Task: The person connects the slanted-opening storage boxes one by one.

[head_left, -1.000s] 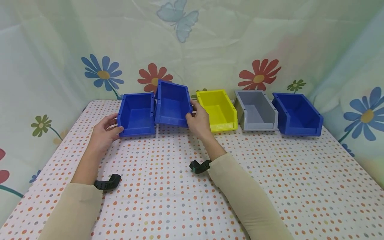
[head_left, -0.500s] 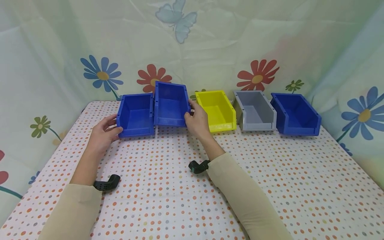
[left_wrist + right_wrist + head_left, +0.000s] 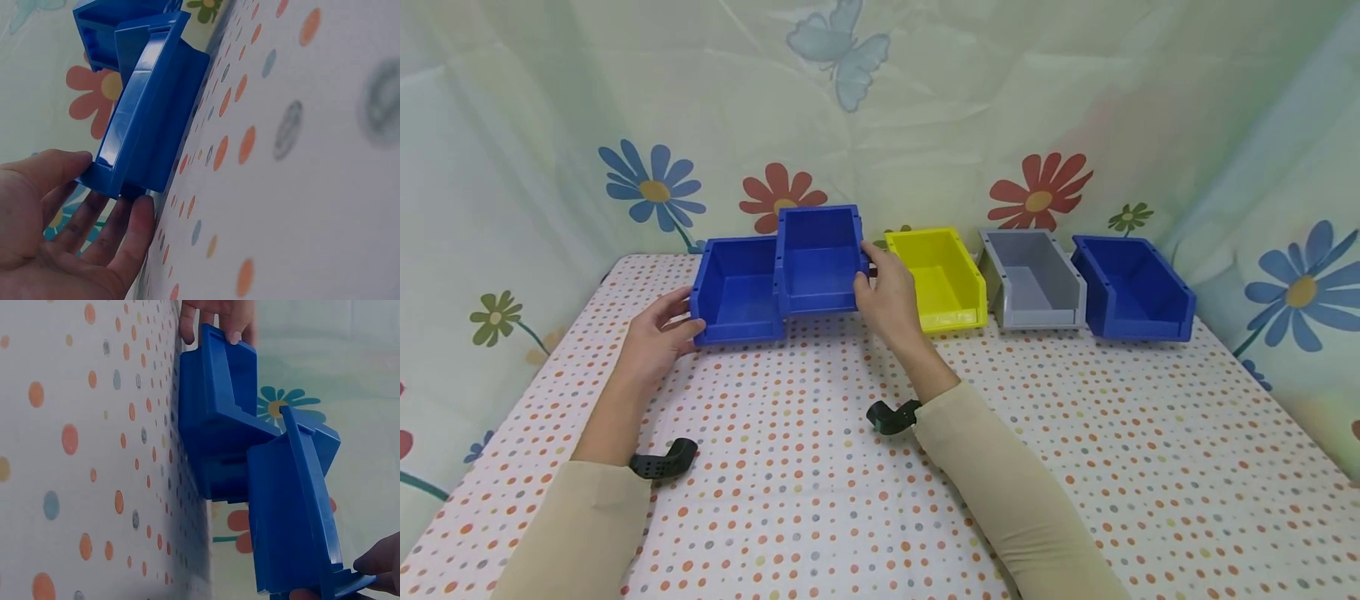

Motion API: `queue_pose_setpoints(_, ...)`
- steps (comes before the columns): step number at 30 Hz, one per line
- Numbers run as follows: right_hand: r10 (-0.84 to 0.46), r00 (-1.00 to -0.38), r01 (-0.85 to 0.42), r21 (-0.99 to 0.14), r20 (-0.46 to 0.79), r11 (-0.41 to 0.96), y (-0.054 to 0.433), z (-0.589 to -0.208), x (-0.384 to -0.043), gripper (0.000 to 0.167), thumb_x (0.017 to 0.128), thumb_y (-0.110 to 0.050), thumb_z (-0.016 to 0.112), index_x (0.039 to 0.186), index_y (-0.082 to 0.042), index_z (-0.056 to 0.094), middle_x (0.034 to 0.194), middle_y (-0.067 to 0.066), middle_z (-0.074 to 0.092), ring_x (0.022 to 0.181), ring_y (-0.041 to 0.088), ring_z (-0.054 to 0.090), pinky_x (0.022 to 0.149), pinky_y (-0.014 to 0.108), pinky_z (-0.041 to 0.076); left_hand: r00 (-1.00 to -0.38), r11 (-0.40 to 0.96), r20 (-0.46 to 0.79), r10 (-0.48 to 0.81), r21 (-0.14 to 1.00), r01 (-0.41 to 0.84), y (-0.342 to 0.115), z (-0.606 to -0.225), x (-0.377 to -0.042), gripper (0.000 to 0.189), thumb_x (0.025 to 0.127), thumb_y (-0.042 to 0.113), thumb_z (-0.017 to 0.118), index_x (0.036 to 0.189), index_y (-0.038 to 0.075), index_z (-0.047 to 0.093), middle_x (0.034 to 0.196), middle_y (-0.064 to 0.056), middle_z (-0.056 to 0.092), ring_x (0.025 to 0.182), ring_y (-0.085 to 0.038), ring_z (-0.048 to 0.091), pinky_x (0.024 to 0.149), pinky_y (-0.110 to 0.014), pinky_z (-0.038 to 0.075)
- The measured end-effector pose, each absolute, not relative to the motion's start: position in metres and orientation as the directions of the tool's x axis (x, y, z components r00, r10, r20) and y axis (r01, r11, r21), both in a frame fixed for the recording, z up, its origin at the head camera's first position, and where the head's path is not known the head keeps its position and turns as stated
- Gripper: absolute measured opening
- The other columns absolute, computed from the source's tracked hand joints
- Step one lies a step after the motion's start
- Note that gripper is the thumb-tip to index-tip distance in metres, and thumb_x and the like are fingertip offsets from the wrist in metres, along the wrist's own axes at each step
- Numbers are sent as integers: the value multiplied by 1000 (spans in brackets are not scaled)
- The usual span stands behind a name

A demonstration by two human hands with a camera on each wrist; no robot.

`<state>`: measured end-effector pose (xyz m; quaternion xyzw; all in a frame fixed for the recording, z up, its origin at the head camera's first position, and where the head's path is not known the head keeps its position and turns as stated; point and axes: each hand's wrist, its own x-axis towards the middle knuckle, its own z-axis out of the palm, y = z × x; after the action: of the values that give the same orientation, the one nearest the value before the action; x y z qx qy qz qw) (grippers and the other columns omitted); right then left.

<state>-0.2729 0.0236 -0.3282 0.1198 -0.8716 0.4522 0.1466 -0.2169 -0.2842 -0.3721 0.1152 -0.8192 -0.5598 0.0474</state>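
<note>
At the left end of the row a blue storage bin (image 3: 739, 290) sits on the table. My left hand (image 3: 655, 336) holds it at its left front corner, thumb (image 3: 75, 164) on the rim and fingers against the outer side. A second blue storage bin (image 3: 822, 271) is raised off the table, its left side overlapping the first bin's right wall. My right hand (image 3: 889, 298) grips this raised bin by its right wall. In the right wrist view, the raised bin (image 3: 284, 506) is tilted against the first bin (image 3: 215, 412), and its underside hangs clear of the cloth.
A yellow bin (image 3: 940, 283), a grey bin (image 3: 1033, 283) and another blue bin (image 3: 1135, 292) stand in line to the right. Behind the row hangs a flower-printed curtain (image 3: 925, 125). A dotted cloth (image 3: 790, 500) covers the table.
The raised blue bin has turned from a sideways tilt to nearly level and moved slightly left, over the first bin's right edge. My right hand moved with it; my left hand stays put.
</note>
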Motion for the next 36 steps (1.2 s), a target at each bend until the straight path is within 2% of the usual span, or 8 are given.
queue_pose_setpoints(5,-70,-927,-335,-733,368,592,23,-327,-269,48,104,-9,55,151,-4,51,143,18,60,123,33,61,105,40,55,-969,368,-53,-240,919,-141,-284,-373,-217,65,107,24,57,165,24,29,164,-12,39,148,-33,45,104,-39,56)
queue_pose_setpoints(14,-54,-937,-302,-722,346,623,22,-327,-267,50,103,-14,54,153,-7,50,144,18,58,123,33,61,104,43,55,-970,362,-50,-238,922,-136,-284,-375,-218,65,108,25,55,165,23,27,166,-13,37,149,-35,43,111,-51,50)
queue_pose_setpoints(21,-90,-884,-372,-575,458,729,19,-327,-264,55,102,-19,58,155,-9,47,154,17,46,138,35,47,108,48,52,-974,361,-48,-222,924,-127,-284,-374,-219,66,107,24,56,165,22,26,166,-14,36,148,-35,44,110,-50,51)
queue_pose_setpoints(26,-165,-815,-446,-420,556,790,18,-328,-262,57,101,-22,60,155,-9,46,161,20,38,144,38,41,110,51,50,-982,353,-42,-186,930,-107,-277,-375,-223,66,107,22,57,165,21,27,165,-15,37,147,-36,45,105,-40,56)
queue_pose_setpoints(27,-178,-808,-453,-399,562,797,17,-328,-261,58,101,-24,60,155,-9,45,162,19,37,145,38,40,112,52,47,-982,351,-44,-183,930,-107,-276,-375,-223,66,107,22,57,165,21,27,165,-15,37,147,-36,45,105,-40,56)
queue_pose_setpoints(30,-208,-798,-461,-351,566,815,10,-328,-261,59,102,-28,60,156,-11,44,163,18,35,148,37,37,121,51,39,-983,353,-45,-179,930,-106,-278,-375,-222,66,107,24,57,165,22,27,166,-16,36,147,-37,45,92,-24,60)
queue_pose_setpoints(34,-260,-785,-487,-299,563,821,-3,-327,-260,60,103,-32,59,157,-12,43,164,16,35,151,38,33,127,52,29,-981,355,-51,-189,927,-116,-284,-373,-218,67,107,27,57,166,22,26,166,-16,35,147,-38,44,79,-11,57)
queue_pose_setpoints(36,-281,-773,-499,-273,569,822,-5,-328,-261,60,103,-33,58,157,-11,44,164,17,37,152,39,33,127,52,28,-980,350,-56,-191,929,-121,-285,-373,-217,67,107,28,57,166,22,26,166,-16,35,147,-39,44,80,-12,57)
